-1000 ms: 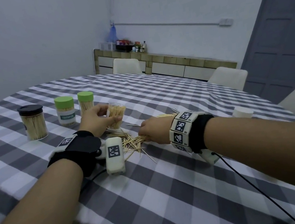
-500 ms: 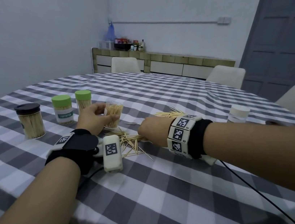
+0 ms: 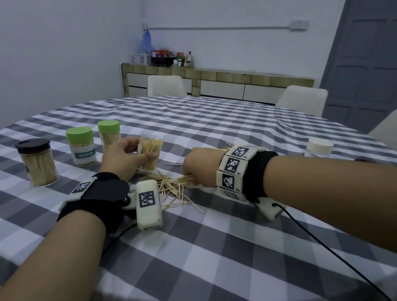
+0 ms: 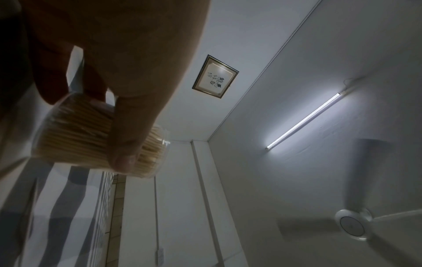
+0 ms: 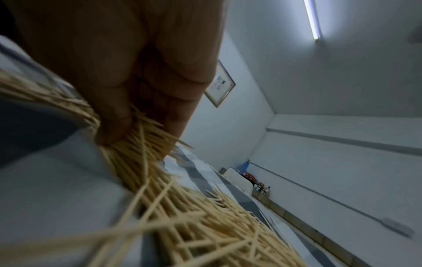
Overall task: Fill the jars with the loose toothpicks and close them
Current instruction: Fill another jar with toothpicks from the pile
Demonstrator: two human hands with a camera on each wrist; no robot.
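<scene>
An open clear jar (image 3: pixel 150 154), tilted and part-filled with toothpicks, is held in the left hand (image 3: pixel 123 158); its grip is curled round the jar wall, thumb across the front, as the left wrist view confirms. Just right of the jar, a heap of loose toothpicks (image 3: pixel 172 187) is spread on the counter (image 3: pixel 208 263), which is covered by a grey-and-white checked cloth. A bunch from that heap is pinched in the clenched grip of the right hand (image 3: pixel 201 166), thumb pressed against the fingers in the right wrist view. Left of the open jar, three closed jars full of toothpicks are stood upright: two with green lids (image 3: pixel 109 134) (image 3: pixel 81 146), the nearer one labelled, and beyond them one with a black lid (image 3: pixel 37 162). Well to the right of the open jar, a white lid (image 3: pixel 319 146) is seen on the counter. Behind the counter, white chairs (image 3: pixel 165 86), a low tiled sideboard (image 3: pixel 220 80) carrying bottles, pale walls and a grey door (image 3: pixel 375 36) are visible.
</scene>
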